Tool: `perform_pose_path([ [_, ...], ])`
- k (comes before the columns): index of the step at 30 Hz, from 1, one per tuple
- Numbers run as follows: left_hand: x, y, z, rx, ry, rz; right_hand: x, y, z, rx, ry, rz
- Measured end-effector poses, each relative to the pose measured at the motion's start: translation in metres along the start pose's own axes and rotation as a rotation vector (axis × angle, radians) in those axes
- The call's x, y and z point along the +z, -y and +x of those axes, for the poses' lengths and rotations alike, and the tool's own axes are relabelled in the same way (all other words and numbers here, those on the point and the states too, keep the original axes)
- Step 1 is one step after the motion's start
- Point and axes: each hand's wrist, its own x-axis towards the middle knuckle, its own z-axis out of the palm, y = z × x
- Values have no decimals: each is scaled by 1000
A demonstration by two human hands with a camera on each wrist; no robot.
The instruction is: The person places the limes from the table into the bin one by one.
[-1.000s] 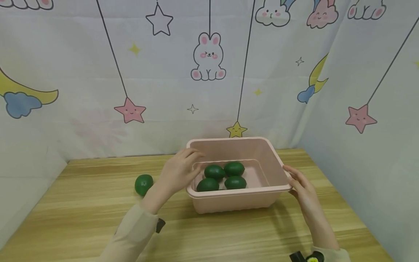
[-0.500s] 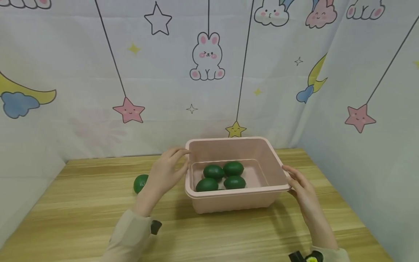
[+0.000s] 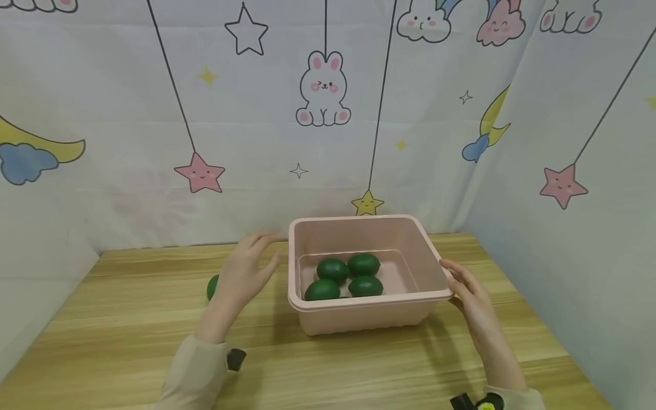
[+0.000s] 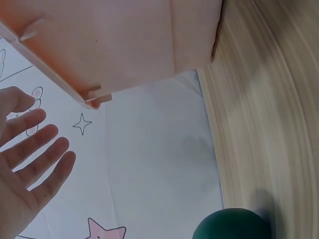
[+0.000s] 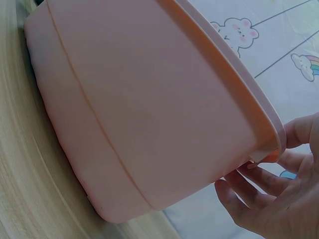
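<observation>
A pink plastic bin (image 3: 359, 316) stands on the table, with several dark green, oval, lime-like fruits (image 3: 333, 270) on its floor. My right hand (image 3: 474, 296) grips the bin's right rim; in the right wrist view its thumb (image 5: 301, 132) lies over the edge and the fingers curl below it. Left of the bin, my left hand (image 3: 241, 273) is in the air with nothing in it, its fingers (image 4: 47, 164) spread loosely. Another green fruit (image 3: 212, 286) lies on the table, mostly hidden behind the left hand; the left wrist view shows its top.
The wooden table (image 3: 128, 341) runs back to a white cloth (image 3: 256, 131) printed with stars and rabbits. A second printed cloth wall (image 3: 553, 262) bounds the right side. The bin stands near the table's back edge.
My left hand has moved left from over the bin, past its left rim, and now covers more of the fruit on the table. The right hand keeps its hold on the rim.
</observation>
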Motion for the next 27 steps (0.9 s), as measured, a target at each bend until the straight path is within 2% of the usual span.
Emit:
perform_pose_path([
  [10,0,14,-12,-28,-56,23,0,0,1,1,-2,1],
  [17,2,25,-24,-44,-72,80,-1,-1,1,-1,-8,10],
  [27,0,37,-37,-111,-83,119,0,-1,1,5,-5,0],
])
